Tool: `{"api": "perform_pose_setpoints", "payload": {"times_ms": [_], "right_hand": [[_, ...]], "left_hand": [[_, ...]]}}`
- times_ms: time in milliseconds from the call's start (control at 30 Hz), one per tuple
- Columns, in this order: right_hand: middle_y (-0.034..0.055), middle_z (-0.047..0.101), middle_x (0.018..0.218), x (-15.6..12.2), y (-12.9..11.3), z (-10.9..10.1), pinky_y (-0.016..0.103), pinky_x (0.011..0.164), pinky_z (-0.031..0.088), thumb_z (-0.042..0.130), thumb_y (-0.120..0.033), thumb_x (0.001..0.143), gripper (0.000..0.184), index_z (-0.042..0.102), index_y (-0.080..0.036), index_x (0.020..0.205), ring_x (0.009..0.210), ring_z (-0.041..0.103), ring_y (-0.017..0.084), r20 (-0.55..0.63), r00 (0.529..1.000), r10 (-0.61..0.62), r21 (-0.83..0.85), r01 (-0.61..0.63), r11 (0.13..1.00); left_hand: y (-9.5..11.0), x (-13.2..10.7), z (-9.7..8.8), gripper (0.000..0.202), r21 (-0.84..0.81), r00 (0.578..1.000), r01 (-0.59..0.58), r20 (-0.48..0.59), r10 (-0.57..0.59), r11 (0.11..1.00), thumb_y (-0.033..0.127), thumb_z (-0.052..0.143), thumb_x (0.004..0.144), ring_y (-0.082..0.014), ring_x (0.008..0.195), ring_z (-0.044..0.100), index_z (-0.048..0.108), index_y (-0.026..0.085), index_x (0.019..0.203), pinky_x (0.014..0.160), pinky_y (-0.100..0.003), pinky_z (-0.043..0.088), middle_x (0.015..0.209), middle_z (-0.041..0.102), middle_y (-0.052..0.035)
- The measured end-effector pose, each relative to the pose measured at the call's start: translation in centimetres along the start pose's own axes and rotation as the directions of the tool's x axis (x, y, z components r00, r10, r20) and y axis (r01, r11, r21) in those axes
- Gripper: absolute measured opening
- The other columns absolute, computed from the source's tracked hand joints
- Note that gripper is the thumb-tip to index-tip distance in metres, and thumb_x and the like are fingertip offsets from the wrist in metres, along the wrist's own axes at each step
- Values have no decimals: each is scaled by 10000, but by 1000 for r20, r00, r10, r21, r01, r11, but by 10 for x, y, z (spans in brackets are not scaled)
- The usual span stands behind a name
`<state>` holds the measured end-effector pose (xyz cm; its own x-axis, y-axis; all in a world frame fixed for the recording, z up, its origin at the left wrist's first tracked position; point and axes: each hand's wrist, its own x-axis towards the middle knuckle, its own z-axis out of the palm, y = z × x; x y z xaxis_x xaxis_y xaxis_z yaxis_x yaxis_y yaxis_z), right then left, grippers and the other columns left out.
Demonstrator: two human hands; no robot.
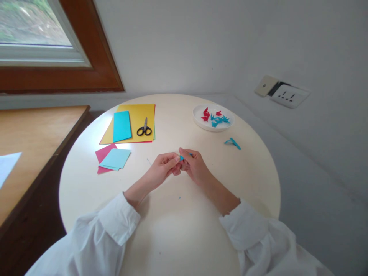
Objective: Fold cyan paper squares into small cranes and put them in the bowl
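Note:
Both hands meet over the middle of the round table, pinching one small blue piece of paper (181, 157) between them. My left hand (166, 165) is closed, its thumb and forefinger on the left end of the paper. On the other end, my right hand (196, 165) is closed too, thumb upward. Most of the blue paper is hidden by the fingers, so its folded shape cannot be made out. To the right of my right hand lies a blue paper strip (236, 143), bent at one end.
A white dish (198, 122) at the back right holds small red and blue folded papers. Black-handled scissors (144, 128) and a blue sheet (122, 126) lie on yellow paper (138, 111) at the back left. Pink and pale-blue squares (116, 158) lie nearer. Wall sockets (289, 96) are at right.

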<state>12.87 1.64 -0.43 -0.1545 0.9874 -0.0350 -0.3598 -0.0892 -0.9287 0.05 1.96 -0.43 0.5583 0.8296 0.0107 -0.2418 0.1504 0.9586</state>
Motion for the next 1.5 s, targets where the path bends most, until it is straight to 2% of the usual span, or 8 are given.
{"api": "perform_pose_setpoints", "payload": {"times_ms": [200,433,700,800,967,1133,1333,1500], "right_hand": [[-105,231,349,2,-2,0,239,395,129,618,-643,613,572,316,-198,419,331,199,32,19,996,85,9,-86,996],[-67,310,407,3,4,-1,248,433,188,488,-569,752,486,405,-189,460,421,254,67,-10,979,-202,-446,176,878],[-61,259,473,0,2,-2,245,469,199,451,-428,800,418,296,-202,485,482,239,76,48,928,-370,-631,315,709],[-61,276,469,-1,3,0,248,468,202,471,-434,786,407,324,-201,486,477,251,76,21,932,-362,-597,302,743],[-78,253,427,3,8,5,246,418,178,480,-499,768,427,314,-214,497,409,218,66,-43,987,-157,-332,134,934],[-60,291,468,4,8,3,247,458,209,456,-454,802,422,327,-200,491,467,254,75,-32,942,-335,-519,271,811],[-64,294,459,0,6,0,250,487,214,447,-422,816,395,343,-198,507,478,265,80,15,900,-436,-697,322,641],[-59,313,452,2,10,6,248,459,236,441,-505,805,433,369,-201,506,454,287,83,-19,954,-299,-491,251,834]], "left_hand": [[-4,1,-5,317,159,997,-6,-73,18,987,344,529,821,-74,502,371,477,147,579,506,-233,270,504,418,38],[-4,0,4,406,89,988,13,-153,1,996,437,491,829,-60,448,329,390,164,547,465,-228,258,487,357,53],[0,-1,7,417,373,976,-27,-191,105,927,502,477,819,-62,457,296,438,160,584,447,-217,234,486,354,59],[3,-2,7,410,381,978,-44,-170,117,923,494,475,823,-64,461,304,443,161,587,450,-217,238,490,361,59],[0,0,8,415,307,973,-83,-178,143,948,493,477,821,-68,463,336,423,166,572,461,-219,266,498,393,51],[-5,2,10,424,293,957,-36,-264,117,955,523,458,819,-70,450,326,404,175,582,446,-218,257,484,358,59],[7,-3,16,433,483,940,-31,-284,190,875,530,475,799,-78,459,323,456,165,566,448,-229,252,479,376,50],[3,-2,11,414,392,946,-72,-264,187,917,503,477,811,-81,464,347,441,171,567,456,-225,269,485,392,47]]}}
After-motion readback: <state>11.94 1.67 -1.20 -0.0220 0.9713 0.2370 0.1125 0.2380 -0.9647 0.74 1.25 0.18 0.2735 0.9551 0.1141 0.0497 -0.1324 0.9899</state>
